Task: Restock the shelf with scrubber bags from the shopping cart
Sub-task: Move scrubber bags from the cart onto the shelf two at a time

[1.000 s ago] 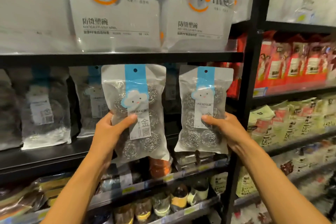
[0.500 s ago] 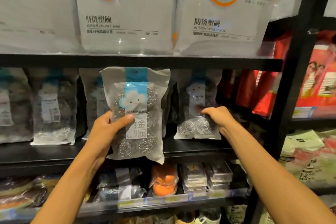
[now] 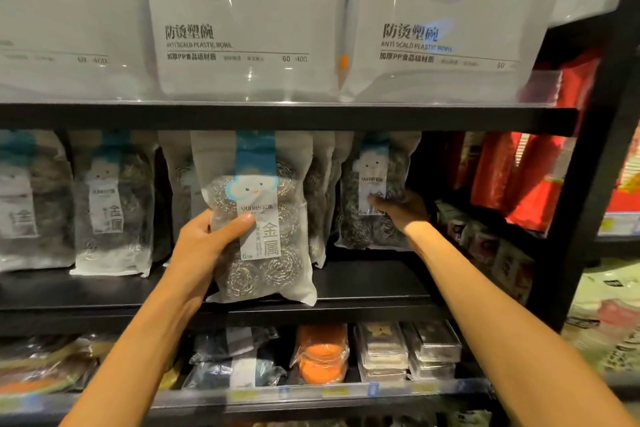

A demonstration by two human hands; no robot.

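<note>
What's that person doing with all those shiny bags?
Someone is putting bags of metal scrubbers on a shop shelf. The left hand grips one bag upright in front of the row, not yet let go. The right hand reaches further in and holds a second bag standing at the right end of the row. More scrubber bags stand on the shelf to the left.

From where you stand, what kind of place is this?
Most likely a shop aisle for household goods. Black shelves hold rows of identical scrubber bags, packs of plastic bowls stand above, and what look like price labels line the lower shelf edge.
</note>
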